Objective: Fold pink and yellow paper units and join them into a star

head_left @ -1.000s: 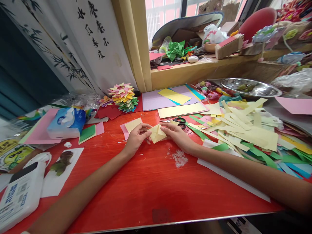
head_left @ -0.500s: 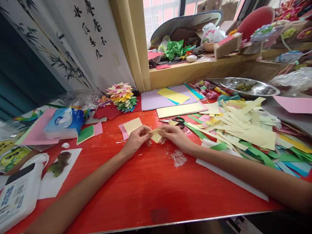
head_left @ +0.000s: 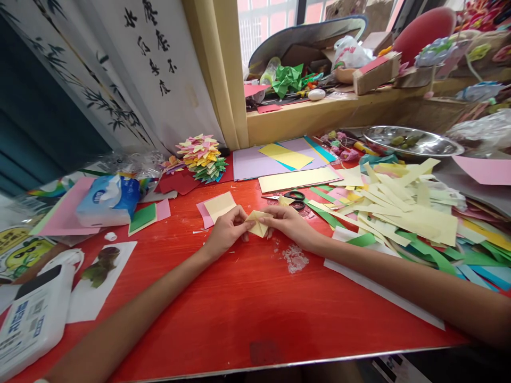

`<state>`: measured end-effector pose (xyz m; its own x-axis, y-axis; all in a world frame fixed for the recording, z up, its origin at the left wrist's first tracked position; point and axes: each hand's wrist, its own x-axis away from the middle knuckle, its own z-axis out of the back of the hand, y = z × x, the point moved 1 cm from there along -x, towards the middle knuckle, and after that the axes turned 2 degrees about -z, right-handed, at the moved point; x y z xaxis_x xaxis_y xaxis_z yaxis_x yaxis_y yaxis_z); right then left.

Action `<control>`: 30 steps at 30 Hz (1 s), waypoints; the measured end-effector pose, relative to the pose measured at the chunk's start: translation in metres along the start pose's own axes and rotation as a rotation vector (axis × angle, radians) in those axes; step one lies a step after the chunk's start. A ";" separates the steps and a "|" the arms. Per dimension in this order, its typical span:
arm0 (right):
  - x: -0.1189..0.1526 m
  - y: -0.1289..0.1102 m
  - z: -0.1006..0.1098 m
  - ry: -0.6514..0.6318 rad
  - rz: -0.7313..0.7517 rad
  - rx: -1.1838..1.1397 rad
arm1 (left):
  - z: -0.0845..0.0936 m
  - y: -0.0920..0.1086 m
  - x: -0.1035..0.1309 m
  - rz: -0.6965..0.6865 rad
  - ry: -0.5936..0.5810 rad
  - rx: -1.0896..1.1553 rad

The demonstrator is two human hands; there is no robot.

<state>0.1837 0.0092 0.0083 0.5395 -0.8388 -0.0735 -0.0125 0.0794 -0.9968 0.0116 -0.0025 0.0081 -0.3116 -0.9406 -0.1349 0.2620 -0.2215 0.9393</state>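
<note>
Over middle of red table [head_left: 207,314]: one folded yellow paper [head_left: 259,225], held up between two hands. Left hand [head_left: 227,230] pinches its left side, thumb on top; right hand [head_left: 293,224] pinches its right side. Just behind left hand, one light yellow square [head_left: 220,206] on one pink sheet [head_left: 205,215]. Just behind right hand, one pair of scissors [head_left: 296,206], one small yellow piece [head_left: 285,201] by blades. Farther back, one colorful paper tower [head_left: 202,159]. At right, one big pile of paper strips [head_left: 399,202], too many to count; one shiny dish [head_left: 437,142] behind. At left, one blue tissue pack [head_left: 107,205].
</note>
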 end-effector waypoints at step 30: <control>0.001 -0.003 0.000 0.066 -0.013 0.028 | 0.004 0.000 -0.006 -0.010 0.182 0.283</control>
<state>0.1843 0.0078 0.0116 0.4826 -0.8736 -0.0632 0.0185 0.0824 -0.9964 0.0095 0.0045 0.0100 -0.1382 -0.9749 -0.1746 -0.0119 -0.1746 0.9846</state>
